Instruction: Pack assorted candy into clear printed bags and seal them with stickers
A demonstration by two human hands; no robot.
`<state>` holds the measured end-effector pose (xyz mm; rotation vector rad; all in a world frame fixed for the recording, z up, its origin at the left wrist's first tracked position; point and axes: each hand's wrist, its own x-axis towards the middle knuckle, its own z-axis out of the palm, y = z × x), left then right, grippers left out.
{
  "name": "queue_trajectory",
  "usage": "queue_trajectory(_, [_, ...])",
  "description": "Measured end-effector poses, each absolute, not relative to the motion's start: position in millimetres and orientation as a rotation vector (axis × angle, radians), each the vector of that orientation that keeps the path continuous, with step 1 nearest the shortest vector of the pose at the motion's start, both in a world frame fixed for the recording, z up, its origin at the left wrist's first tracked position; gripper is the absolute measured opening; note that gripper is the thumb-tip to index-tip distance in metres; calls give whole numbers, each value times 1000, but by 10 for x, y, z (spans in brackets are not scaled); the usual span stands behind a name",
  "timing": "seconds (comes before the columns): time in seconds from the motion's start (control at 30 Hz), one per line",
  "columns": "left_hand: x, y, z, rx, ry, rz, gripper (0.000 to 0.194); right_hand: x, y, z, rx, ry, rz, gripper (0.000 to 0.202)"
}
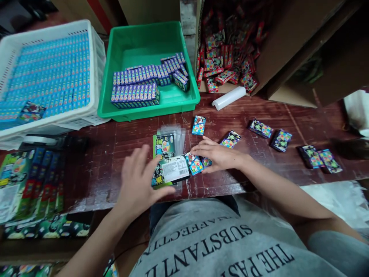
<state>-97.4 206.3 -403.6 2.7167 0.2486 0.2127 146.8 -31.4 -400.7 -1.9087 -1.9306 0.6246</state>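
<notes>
My left hand point(137, 181), slightly blurred, hovers with fingers spread and thumb out beside a green-and-black printed packet point(164, 148). A black printed piece with a white barcode label point(176, 170) lies over the packet's lower part. Clear plastic sleeves point(179, 140) show behind and to the right of it. My right hand point(217, 154) has its fingers and thumb around a small blue box point(194, 163) and a dark purple box point(206, 161) beside it, against the labelled piece's right end. Part of the purple box is hidden under the hand.
Loose boxes lie right: a blue one point(198, 125), a purple one point(231, 139), several farther point(281, 140). Behind stand a green tray point(138, 42) of purple boxes, a white basket point(96, 65) of blue boxes, and a carton of red boxes point(227, 57). Filled packs point(34, 181) sit left.
</notes>
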Motion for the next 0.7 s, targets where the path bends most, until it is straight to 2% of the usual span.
queue_trajectory(0.07, [-831, 1999, -4044, 2729, -32, -6, 106, 1465, -314, -3982, -1901, -1911, 622, 74])
queue_trajectory(0.2, [-628, 1920, -4085, 2706, 5, -66, 92, 1418, -361, -3907, -1988, -1693, 419, 77])
queue_trajectory(0.33, [-561, 1858, -4061, 2684, 57, 85, 97, 1346, -435, -3831, -2098, -1482, 203, 76])
queue_trajectory(0.47, [-520, 1817, -4031, 2643, 109, 138, 100, 1294, -503, -3748, -2079, -1581, 304, 73])
queue_trajectory(0.63, [-434, 1713, -4076, 2613, -81, 42, 97, 1264, -510, -3793, -1960, -1770, 475, 72])
queue_trajectory(0.7, [-387, 1677, -4127, 2632, -93, 13, 94, 1267, -523, -3857, -1978, -1788, 477, 77])
